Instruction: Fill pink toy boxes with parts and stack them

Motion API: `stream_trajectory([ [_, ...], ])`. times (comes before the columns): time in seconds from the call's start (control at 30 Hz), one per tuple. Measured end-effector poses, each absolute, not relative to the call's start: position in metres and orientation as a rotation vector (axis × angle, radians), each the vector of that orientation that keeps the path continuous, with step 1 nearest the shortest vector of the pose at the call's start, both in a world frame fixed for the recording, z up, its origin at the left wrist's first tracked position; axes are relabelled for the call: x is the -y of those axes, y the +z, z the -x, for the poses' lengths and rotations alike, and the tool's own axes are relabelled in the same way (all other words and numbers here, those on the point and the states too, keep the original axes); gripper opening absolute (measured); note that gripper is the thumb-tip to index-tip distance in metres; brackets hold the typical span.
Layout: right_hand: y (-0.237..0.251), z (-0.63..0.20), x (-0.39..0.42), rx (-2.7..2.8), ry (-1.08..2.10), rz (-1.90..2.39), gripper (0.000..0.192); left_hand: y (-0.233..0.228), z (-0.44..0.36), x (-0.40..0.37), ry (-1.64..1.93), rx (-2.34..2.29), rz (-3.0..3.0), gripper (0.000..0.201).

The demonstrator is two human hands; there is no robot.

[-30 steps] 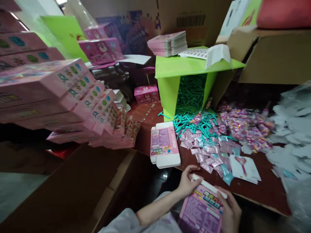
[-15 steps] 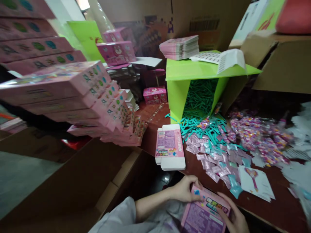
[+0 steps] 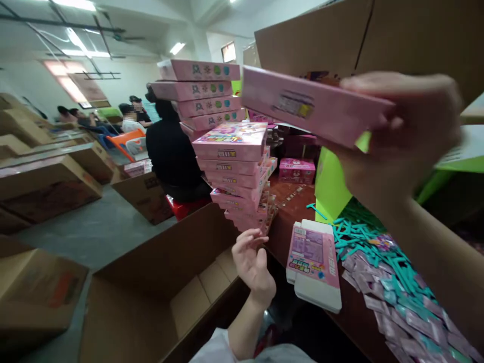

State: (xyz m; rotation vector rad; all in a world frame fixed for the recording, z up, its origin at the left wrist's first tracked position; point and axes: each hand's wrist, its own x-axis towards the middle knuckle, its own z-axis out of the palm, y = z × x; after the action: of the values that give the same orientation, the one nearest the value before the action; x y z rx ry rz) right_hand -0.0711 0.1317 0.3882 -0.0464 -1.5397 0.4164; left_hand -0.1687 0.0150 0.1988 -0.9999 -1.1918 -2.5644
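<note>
Raised at the upper right, my right hand [image 3: 412,126] grips one end of a pink cardboard box [image 3: 302,103] and is smeared by motion. The box is held level, just right of and above a tall stack of pink boxes [image 3: 230,151]. My left hand [image 3: 254,262] holds nothing; its fingers are apart and slightly curled, below the stack and over the rim of a large open carton [image 3: 151,252]. On the brown table [image 3: 280,232] lie flattened pink box blanks [image 3: 312,257], to the right of my left hand.
Teal plastic sticks [image 3: 363,242] and small foil sachets [image 3: 401,307] are heaped on the table at right, by a lime-green box [image 3: 333,176]. A person in black [image 3: 172,151] sits behind the stack. More cartons [image 3: 49,186] stand on the floor at left.
My right hand has lifted the pink box from my lap up to the height of the stack. My left hand has let go of it and moved left. The view has swung left.
</note>
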Motion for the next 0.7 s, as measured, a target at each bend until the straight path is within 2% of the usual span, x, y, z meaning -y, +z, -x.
stream_trajectory([
  [0.1, 0.414, 0.14, -0.151, 1.749, 0.093, -0.194, 0.032, 0.188, 0.173, -0.011, -2.584, 1.307, 1.069, 0.017],
  [0.23, 0.418, 0.18, -0.162, 1.93, 0.158, -0.067, 0.074, 0.175, 0.177, -0.009, -2.58, 1.381, 1.091, 0.02],
  [0.3, 0.41, 0.172, -0.164, 1.921, 0.203, -0.003, 0.071, 0.172, 0.179, -0.011, -2.604, 1.421, 1.086, 0.026],
  [0.37, 0.388, 0.151, -0.167, 1.92, 0.223, 0.045, 0.055, 0.17, 0.183, -0.015, -2.641, 1.442, 1.103, 0.029],
  [0.43, 0.342, 0.121, -0.169, 1.874, 0.297, 0.216, 0.04, 0.163, 0.189, -0.024, -2.63, 1.484, 1.149, 0.025],
  [0.53, 0.227, 0.069, -0.165, 1.823, 0.461, 0.842, 0.017, 0.134, 0.195, -0.045, -2.393, 1.824, 1.405, 0.022],
  [0.57, 0.184, 0.053, -0.162, 1.86, 0.456, 1.136, 0.016, 0.119, 0.195, -0.054, -2.22, 2.006, 1.543, 0.025],
  [0.63, 0.106, 0.025, -0.152, 1.862, 0.464, 1.665, 0.029, 0.085, 0.186, -0.071, -1.741, 2.405, 1.734, 0.037],
  [0.7, 0.053, 0.009, -0.141, 1.909, 0.513, 1.826, 0.029, 0.05, 0.169, -0.082, -1.217, 2.736, 1.718, 0.054],
])
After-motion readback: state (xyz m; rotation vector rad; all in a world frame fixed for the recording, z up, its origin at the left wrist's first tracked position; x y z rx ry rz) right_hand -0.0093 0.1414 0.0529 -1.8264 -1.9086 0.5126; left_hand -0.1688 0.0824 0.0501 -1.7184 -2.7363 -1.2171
